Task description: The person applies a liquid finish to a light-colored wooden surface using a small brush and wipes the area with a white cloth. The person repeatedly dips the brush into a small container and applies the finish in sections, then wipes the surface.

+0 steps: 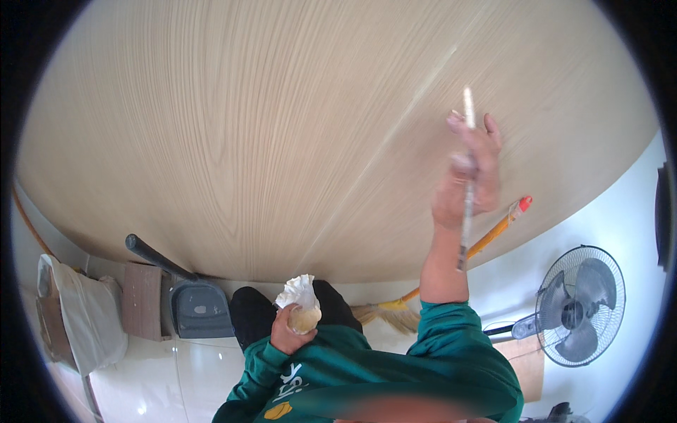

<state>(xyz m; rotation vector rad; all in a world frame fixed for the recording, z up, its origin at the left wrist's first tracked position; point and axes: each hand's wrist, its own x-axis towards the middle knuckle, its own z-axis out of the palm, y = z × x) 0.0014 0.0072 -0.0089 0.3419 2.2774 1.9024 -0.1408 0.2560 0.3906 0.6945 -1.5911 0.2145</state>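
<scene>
In front of me stands a wood-grain panel with a pale, whitish streak running diagonally across it. My right hand is raised before the panel, closed around a thin stick-like tool with a whitish upper end. Motion blurs this hand, and the tool's exact kind cannot be made out. Low near my body, my left hand grips a small cup with a crumpled white lining standing up from it. What lies inside the cup is hard to make out.
A dark dustpan stands at lower left, beside a brown board and a white sack. A broom with an orange handle leans behind my right arm. At right is a fan with a wire guard.
</scene>
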